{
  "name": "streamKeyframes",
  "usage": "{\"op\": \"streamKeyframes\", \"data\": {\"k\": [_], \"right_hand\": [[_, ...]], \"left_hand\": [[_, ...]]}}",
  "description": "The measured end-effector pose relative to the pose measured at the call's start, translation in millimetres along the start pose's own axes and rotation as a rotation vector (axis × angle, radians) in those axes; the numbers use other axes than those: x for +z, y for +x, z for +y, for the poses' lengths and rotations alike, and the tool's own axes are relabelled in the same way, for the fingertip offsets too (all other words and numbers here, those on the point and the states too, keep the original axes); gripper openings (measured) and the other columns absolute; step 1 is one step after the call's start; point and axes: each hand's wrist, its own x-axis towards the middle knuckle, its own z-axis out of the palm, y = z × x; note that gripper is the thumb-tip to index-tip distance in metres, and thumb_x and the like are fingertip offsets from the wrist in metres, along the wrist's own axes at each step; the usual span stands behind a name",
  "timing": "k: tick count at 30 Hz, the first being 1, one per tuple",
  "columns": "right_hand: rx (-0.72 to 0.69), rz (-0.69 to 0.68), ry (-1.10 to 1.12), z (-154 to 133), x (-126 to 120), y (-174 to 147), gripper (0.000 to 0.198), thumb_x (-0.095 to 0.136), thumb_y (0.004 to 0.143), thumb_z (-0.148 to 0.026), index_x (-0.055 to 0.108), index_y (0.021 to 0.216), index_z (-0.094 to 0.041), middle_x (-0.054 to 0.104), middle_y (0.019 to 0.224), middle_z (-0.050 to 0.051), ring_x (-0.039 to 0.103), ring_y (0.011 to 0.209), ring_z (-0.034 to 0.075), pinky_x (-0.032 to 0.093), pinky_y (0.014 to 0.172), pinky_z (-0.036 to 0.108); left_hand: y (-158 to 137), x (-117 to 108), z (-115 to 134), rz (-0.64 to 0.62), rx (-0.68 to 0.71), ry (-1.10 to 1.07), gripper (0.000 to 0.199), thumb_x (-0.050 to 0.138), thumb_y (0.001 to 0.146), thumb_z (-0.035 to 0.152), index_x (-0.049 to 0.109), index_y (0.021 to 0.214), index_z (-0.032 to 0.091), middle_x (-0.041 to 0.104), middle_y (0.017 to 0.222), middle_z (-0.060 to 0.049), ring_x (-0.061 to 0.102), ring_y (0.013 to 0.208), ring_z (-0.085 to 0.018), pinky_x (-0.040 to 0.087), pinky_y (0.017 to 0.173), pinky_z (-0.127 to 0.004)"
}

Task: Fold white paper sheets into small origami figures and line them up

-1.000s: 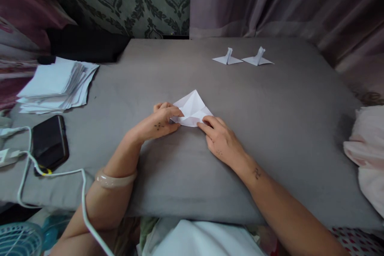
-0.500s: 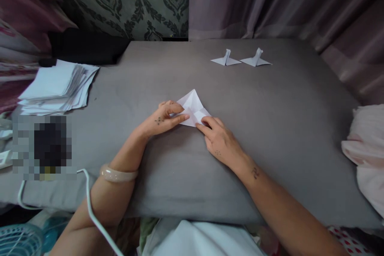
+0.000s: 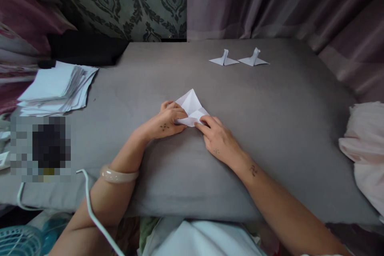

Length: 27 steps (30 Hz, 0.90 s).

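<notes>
A white sheet of folded paper [image 3: 192, 103] lies at the middle of the grey cloth-covered table [image 3: 168, 168], one corner pointing away from me. My left hand [image 3: 172, 119] is closed on its left side, fingers curled over the near-left edge and hiding that corner. On the near-right edge, my right hand [image 3: 214, 130] grips the paper between thumb and fingers. Creases run across the sheet, and its near flap is partly lifted between my hands. Two finished-looking paper cranes, a left crane [image 3: 224, 59] and a right crane [image 3: 254, 58], stand farther back.
A stack of white paper [image 3: 57, 88] lies at the left, before a black cloth [image 3: 87, 48]. A white cable [image 3: 93, 212] crosses my left forearm. Pale pink fabric [image 3: 366, 156] is bunched at the right edge. A blue fan [image 3: 21, 240] stands low at the left.
My left thumb and fingers have shifted over the paper's near-left part and curled more, with the near flap now bent. My right hand has stayed nearly in place on the sheet.
</notes>
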Motion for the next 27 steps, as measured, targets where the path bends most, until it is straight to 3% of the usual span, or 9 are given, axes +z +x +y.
{"op": "streamKeyframes", "data": {"k": [4,8,13,18,23,27], "right_hand": [[0.0,0.014,-0.006,0,1,-1,0.044,0.038,0.087,-0.003,0.062,0.121,-0.015,0.058,0.116,0.011,0.05,0.106,0.023,0.05,0.086,0.036],[0.005,0.013,-0.008,0,1,-1,0.044,0.039,0.086,-0.002,0.062,0.119,-0.017,0.057,0.117,0.011,0.05,0.107,0.023,0.05,0.085,0.036],[0.013,0.022,-0.006,-1,0,-1,0.044,0.039,0.085,-0.001,0.063,0.117,-0.02,0.058,0.114,0.01,0.05,0.104,0.022,0.05,0.081,0.035],[-0.028,0.039,-0.017,1,1,-1,0.044,0.038,0.084,0.0,0.065,0.114,-0.018,0.058,0.114,0.01,0.051,0.1,0.022,0.048,0.086,0.037],[-0.076,0.053,-0.031,6,3,-2,0.043,0.039,0.084,-0.002,0.065,0.114,-0.02,0.059,0.112,0.009,0.051,0.101,0.022,0.048,0.086,0.036],[-0.103,0.04,-0.041,9,2,-1,0.042,0.04,0.085,-0.003,0.065,0.115,-0.019,0.059,0.112,0.01,0.052,0.102,0.022,0.049,0.086,0.036]], "left_hand": [[1,1,-7,0.034,-0.009,-0.039,0.014,0.061,0.085,0.034,0.066,0.083,0.021,0.065,0.089,-0.001,0.051,0.104,-0.021,0.019,0.108,-0.043],[1,1,-8,-0.02,-0.021,-0.03,0.025,0.066,0.081,0.045,0.067,0.089,0.022,0.065,0.092,-0.001,0.049,0.106,-0.023,0.021,0.107,-0.044],[3,5,-5,-0.023,-0.013,-0.011,0.018,0.057,0.089,0.036,0.067,0.089,0.02,0.065,0.093,-0.002,0.049,0.105,-0.023,0.023,0.106,-0.044],[5,6,-13,-0.015,-0.052,-0.066,0.021,0.057,0.087,0.04,0.066,0.09,0.021,0.064,0.093,-0.004,0.053,0.102,-0.023,0.032,0.101,-0.043],[6,2,-10,-0.068,-0.01,-0.07,0.018,0.061,0.083,0.038,0.066,0.092,0.023,0.066,0.094,-0.001,0.052,0.107,-0.022,0.026,0.106,-0.042],[8,0,-2,-0.035,0.03,-0.002,0.017,0.056,0.086,0.032,0.068,0.092,0.022,0.068,0.096,-0.001,0.051,0.106,-0.022,0.018,0.11,-0.046]]}}
